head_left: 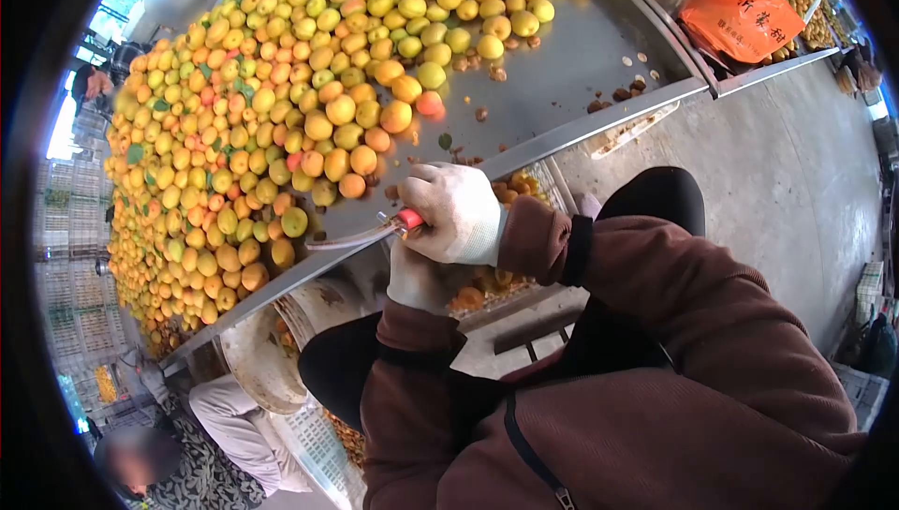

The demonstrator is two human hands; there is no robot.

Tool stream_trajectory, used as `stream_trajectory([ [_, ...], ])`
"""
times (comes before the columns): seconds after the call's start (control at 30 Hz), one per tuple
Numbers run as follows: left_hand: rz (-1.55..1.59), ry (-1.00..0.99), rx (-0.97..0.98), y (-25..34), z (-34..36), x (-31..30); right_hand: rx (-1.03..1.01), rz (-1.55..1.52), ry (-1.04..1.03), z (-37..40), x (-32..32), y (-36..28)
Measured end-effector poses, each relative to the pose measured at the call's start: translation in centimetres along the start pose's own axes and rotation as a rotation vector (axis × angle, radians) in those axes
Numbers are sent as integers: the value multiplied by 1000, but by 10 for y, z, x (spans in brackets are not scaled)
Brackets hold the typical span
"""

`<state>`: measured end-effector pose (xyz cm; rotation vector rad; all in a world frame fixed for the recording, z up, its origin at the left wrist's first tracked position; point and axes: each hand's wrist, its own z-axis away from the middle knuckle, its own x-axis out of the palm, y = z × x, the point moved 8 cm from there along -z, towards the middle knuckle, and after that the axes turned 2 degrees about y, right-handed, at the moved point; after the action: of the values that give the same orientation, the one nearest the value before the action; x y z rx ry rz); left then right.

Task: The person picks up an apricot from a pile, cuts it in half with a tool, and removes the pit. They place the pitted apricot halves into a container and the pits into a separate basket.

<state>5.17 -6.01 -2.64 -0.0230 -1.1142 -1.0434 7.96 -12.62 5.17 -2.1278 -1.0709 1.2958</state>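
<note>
I see the right hand point(456, 210) closed around the red-handled tool point(409, 219) near the front edge of the metal table point(573, 59), presumably for firm control. The left hand point(416, 278) sits just below; I cannot tell its grip. Fruit point(272, 121) lies heaped alongside, probably for easy reach.

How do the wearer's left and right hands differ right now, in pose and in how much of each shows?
The right hand is closed around a red-handled tool; the left hand's fingers are hidden, so its grip cannot be told. The right hand lies higher in the view and shows plainly, while the left hand is lower and partly covered by it. Both wear pale gloves below brown sleeves.
</note>
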Motion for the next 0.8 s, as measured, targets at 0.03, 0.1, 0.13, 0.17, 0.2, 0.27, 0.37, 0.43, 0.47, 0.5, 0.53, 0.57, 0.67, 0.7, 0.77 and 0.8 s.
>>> stream_trajectory([
  [0.03,7,12,-6,0,1,-10,-104,-26,-30,2,2,-7],
  [0.1,-97,23,-104,-3,3,-23,-161,-61,42,3,-3,-12],
  [0.13,-133,71,-147,0,5,-16,160,-307,113,0,-6,11],
  [0.17,-134,67,-133,3,6,-17,479,-547,178,3,-2,33],
  [0.2,-209,-17,-43,11,6,-13,660,-742,158,0,0,50],
  [0.27,-245,-25,14,21,7,-8,846,-988,127,0,-5,65],
  [0.37,-215,108,68,28,13,4,811,-1057,75,-2,-7,53],
  [0.43,-171,23,101,30,9,6,692,-1011,65,-4,-9,35],
  [0.47,-141,12,120,28,8,8,680,-1011,54,-4,-8,32],
  [0.5,-115,0,139,31,9,12,721,-975,38,0,-5,33],
  [0.53,114,-108,52,23,4,8,754,-940,22,0,-4,35],
  [0.57,112,-113,73,24,1,-1,786,-905,6,0,-3,35],
  [0.67,-457,-94,323,38,26,14,776,-887,9,-2,1,34],
  [0.7,-458,-89,332,38,26,14,750,-851,25,-3,2,32],
  [0.77,-601,-69,453,44,23,10,686,-849,14,-7,1,23],
  [0.8,-1367,-56,1094,64,47,39,663,-759,-5,-8,-1,20],
])
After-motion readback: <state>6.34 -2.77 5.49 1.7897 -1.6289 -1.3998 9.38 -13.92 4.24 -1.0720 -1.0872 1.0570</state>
